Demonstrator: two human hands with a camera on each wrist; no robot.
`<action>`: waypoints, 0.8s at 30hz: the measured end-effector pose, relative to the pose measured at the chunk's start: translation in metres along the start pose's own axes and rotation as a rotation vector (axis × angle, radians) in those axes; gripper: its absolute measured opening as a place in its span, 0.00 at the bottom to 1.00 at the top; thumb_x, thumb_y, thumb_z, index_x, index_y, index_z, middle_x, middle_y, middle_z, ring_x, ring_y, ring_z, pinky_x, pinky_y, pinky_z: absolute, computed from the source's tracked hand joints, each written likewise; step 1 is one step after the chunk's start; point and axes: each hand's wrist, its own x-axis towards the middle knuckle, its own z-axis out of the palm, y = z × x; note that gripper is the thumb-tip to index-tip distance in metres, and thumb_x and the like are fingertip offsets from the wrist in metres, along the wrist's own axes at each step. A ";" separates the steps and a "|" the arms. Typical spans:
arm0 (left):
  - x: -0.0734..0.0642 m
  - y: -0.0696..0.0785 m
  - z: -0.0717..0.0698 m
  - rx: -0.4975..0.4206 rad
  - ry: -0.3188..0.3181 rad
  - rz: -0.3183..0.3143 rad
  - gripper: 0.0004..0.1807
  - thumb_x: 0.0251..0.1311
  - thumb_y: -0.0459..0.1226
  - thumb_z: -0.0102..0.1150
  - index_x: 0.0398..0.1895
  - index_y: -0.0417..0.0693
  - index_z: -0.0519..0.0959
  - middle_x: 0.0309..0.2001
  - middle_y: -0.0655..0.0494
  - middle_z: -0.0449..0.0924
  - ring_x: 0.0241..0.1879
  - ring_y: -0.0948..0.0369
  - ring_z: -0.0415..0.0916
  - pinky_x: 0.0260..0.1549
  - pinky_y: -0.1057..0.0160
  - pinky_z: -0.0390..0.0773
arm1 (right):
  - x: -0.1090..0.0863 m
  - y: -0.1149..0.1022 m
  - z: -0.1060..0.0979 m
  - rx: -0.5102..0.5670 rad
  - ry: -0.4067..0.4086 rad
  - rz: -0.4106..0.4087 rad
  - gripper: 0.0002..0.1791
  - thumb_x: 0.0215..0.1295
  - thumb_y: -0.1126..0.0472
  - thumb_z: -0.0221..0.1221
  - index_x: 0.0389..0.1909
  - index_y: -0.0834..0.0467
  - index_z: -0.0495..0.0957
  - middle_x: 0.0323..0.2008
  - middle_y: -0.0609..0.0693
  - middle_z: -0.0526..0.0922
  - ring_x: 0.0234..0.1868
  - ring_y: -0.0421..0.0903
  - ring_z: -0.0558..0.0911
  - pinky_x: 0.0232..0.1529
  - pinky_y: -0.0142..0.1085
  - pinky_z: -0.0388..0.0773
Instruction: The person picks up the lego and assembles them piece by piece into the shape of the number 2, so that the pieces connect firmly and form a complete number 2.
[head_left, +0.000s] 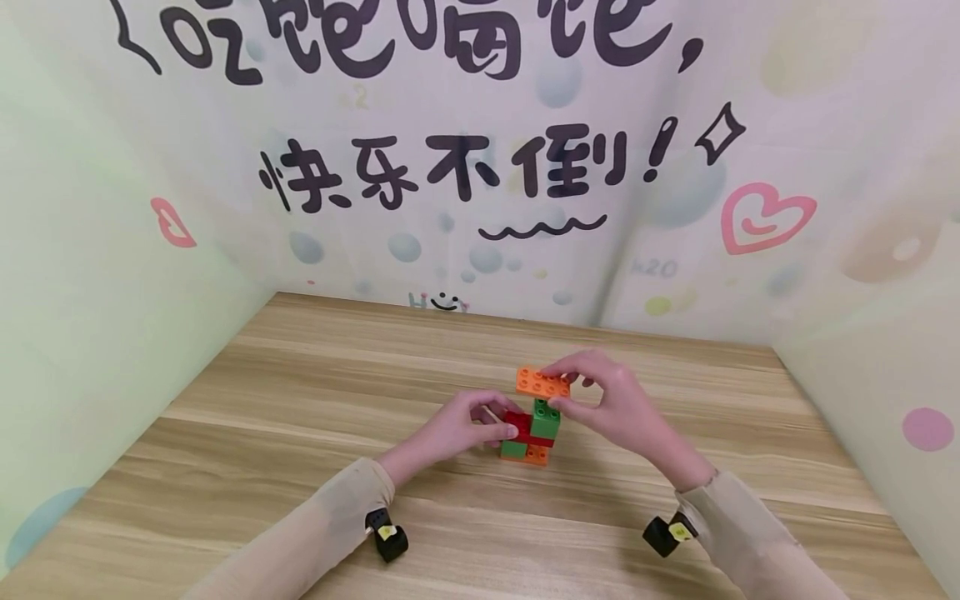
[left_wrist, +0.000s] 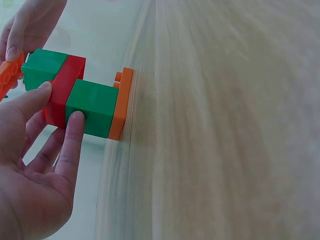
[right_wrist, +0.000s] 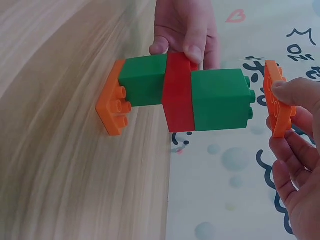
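Note:
A small stack of toy building bricks stands upright on the table. At its base lies a thin orange brick [right_wrist: 107, 107], carrying a green brick [right_wrist: 143, 82] on one end. Across that sits a red brick [right_wrist: 177, 95], topped at the right end by a second green brick [right_wrist: 220, 100] with bare studs. My left hand [head_left: 459, 423] grips the red brick from the left, with one finger touching the lower green brick in the left wrist view. Just above the upper green brick, my right hand [head_left: 617, 402] pinches another thin orange brick [head_left: 534, 382], held apart from the stack by a gap.
The wooden table [head_left: 300, 367] meets a printed cloth backdrop [head_left: 390, 242] behind the stack. Pale panels rise at the left [head_left: 90, 275] and right [head_left: 885, 300]. Black wrist cameras hang at the left sleeve [head_left: 322, 517] and the right sleeve [head_left: 750, 525].

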 end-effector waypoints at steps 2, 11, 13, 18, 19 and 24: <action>0.000 0.000 0.000 -0.003 0.000 0.000 0.15 0.62 0.37 0.66 0.51 0.45 0.82 0.42 0.43 0.84 0.33 0.59 0.81 0.36 0.50 0.87 | -0.001 -0.001 0.002 0.008 -0.006 0.002 0.19 0.56 0.61 0.72 0.50 0.46 0.83 0.46 0.41 0.86 0.44 0.37 0.77 0.42 0.32 0.76; -0.001 0.001 -0.001 -0.004 0.000 -0.008 0.15 0.62 0.38 0.66 0.51 0.46 0.81 0.43 0.44 0.83 0.33 0.59 0.81 0.37 0.51 0.87 | -0.005 0.000 0.008 0.006 -0.016 0.004 0.19 0.56 0.59 0.72 0.49 0.46 0.83 0.46 0.41 0.86 0.43 0.36 0.77 0.42 0.32 0.77; -0.001 0.001 -0.001 -0.002 0.003 -0.013 0.15 0.62 0.38 0.66 0.51 0.46 0.81 0.43 0.44 0.83 0.33 0.60 0.81 0.37 0.52 0.87 | -0.005 -0.001 0.009 0.007 -0.022 0.008 0.19 0.56 0.58 0.72 0.50 0.46 0.83 0.46 0.41 0.86 0.43 0.36 0.78 0.42 0.32 0.77; -0.002 0.004 0.000 -0.002 0.007 -0.014 0.16 0.61 0.37 0.66 0.52 0.45 0.81 0.42 0.44 0.83 0.33 0.62 0.80 0.37 0.52 0.87 | -0.007 -0.001 0.012 0.018 -0.036 0.018 0.20 0.55 0.59 0.72 0.49 0.46 0.83 0.46 0.40 0.86 0.43 0.36 0.78 0.42 0.33 0.78; -0.002 0.004 0.000 -0.002 0.008 -0.014 0.16 0.61 0.36 0.66 0.52 0.45 0.81 0.42 0.44 0.83 0.33 0.62 0.80 0.37 0.52 0.87 | -0.007 -0.001 0.012 0.018 -0.037 0.019 0.20 0.55 0.59 0.72 0.49 0.46 0.83 0.46 0.40 0.86 0.43 0.36 0.78 0.42 0.33 0.78; -0.004 0.008 0.000 0.001 0.011 -0.017 0.17 0.61 0.36 0.66 0.53 0.45 0.81 0.42 0.44 0.83 0.34 0.62 0.80 0.37 0.52 0.87 | -0.009 -0.001 0.014 0.016 -0.041 0.023 0.19 0.55 0.58 0.72 0.49 0.46 0.83 0.46 0.40 0.86 0.43 0.36 0.78 0.42 0.32 0.78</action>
